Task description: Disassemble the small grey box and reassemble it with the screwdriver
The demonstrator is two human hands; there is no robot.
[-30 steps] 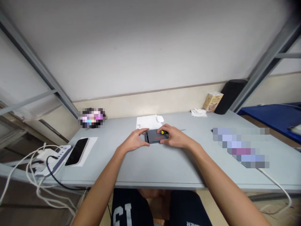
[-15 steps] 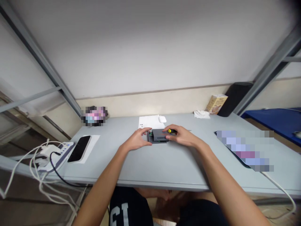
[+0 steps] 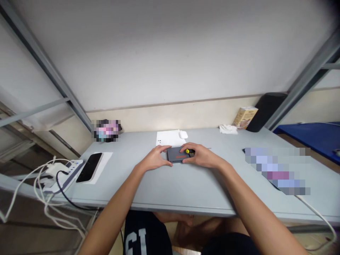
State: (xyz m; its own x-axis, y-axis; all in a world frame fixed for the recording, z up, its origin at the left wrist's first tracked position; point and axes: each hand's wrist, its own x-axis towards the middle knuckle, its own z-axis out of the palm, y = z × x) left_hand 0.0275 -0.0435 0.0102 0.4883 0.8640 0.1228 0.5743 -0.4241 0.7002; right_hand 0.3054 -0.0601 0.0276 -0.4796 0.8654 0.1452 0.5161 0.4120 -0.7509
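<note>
A dark grey, vented metal box point(image 3: 175, 154) with reddish lettering on top lies flat on the desk, its cover seated over the base. My left hand point(image 3: 155, 157) grips the box's left end, thumb at the near corner and fingers at the far one. My right hand point(image 3: 203, 155) holds the right end of the box. Tucked in that same hand is a screwdriver point(image 3: 188, 151) with a yellow and black handle; its thin shaft sticks out to the right behind the knuckles. The box's right end is partly hidden by my fingers.
Behind the box lies a white sheet point(image 3: 167, 137) with several small dark screws and a white case point(image 3: 183, 134). To the left are a phone point(image 3: 90, 168) and a power strip point(image 3: 65, 179) with cables. A tablet-like device, blurred, a carton point(image 3: 245, 117) and tissue point(image 3: 228, 129) are right.
The grey cover has shifted left and down onto the base, hiding the green circuit board. My right hand moved slightly left with it, and my left fingers now meet the box's left end.
</note>
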